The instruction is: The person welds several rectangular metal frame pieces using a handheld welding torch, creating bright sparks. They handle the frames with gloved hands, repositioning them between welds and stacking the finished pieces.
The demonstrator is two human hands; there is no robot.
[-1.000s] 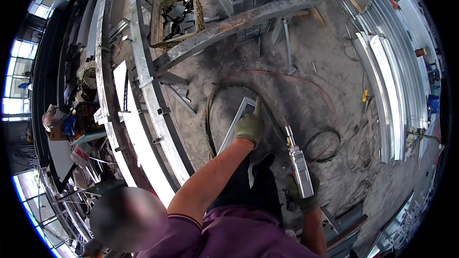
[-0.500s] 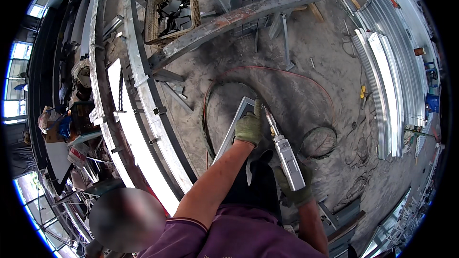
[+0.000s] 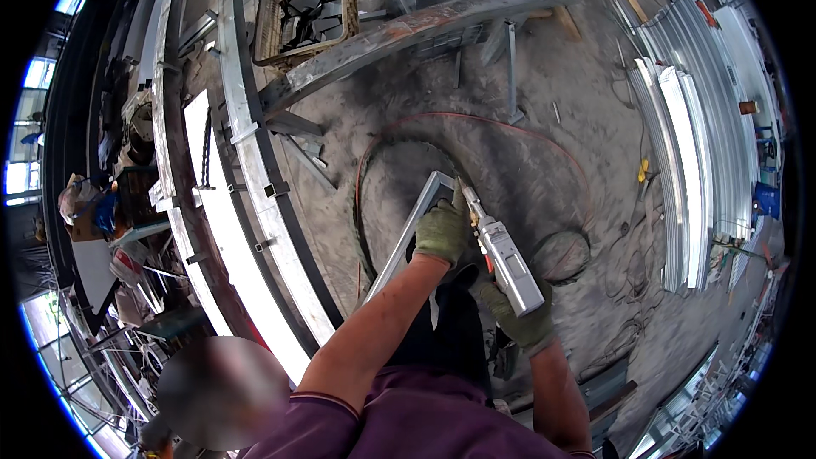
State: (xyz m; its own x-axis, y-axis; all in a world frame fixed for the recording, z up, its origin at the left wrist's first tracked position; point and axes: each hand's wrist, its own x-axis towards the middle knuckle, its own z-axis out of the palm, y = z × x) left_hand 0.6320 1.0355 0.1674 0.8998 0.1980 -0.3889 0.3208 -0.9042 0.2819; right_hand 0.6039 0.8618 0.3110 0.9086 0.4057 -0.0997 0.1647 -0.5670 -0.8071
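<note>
A grey metal frame (image 3: pixel 406 242) of square tube slants up in front of me, its mitred corner at the far end. My left hand (image 3: pixel 441 234), in a green glove, is closed round the tube near that corner, the index finger stretched forward. In my gloved right hand (image 3: pixel 529 325) is a silver-grey welding gun (image 3: pixel 510 265), gripped from below at its rear end. The gun points forward and left. Its narrow nozzle comes close beside my left index finger; whether they touch I cannot tell.
Long steel beams (image 3: pixel 255 157) run along the left, and a curved beam (image 3: pixel 408 30) crosses ahead on legs. Beyond it stands a crate (image 3: pixel 270 17) of metal offcuts. A red hose (image 3: pixel 510 126) loops over the floor. Metal sheets (image 3: pixel 693 144) are stacked at right.
My right hand has brought the welding gun up and left, so its nozzle is nearer my left index finger. My left hand keeps its hold on the metal frame.
</note>
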